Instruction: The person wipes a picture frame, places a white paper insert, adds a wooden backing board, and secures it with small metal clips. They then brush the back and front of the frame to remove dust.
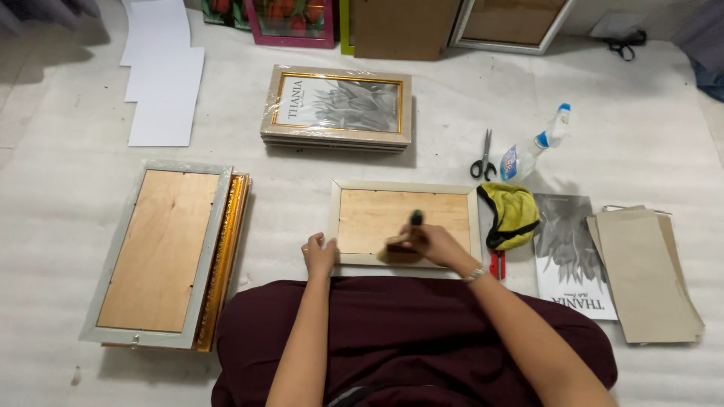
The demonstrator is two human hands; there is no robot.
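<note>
A pale picture frame [354, 186] lies face down in front of me, its brown backing board up. My left hand [320, 254] rests on the frame's near left corner. My right hand [434, 246] is closed around a small tool with a dark handle [415, 218] and holds it on the near edge of the backing board.
Face-down frames [162, 252] are stacked at left. A wrapped pile of frames [337, 105] lies beyond. At right are a yellow cloth [514, 213], scissors [483, 158], a spray bottle [537, 145], a grey print [571, 256] and brown boards [648, 275]. White sheets [162, 83] lie far left.
</note>
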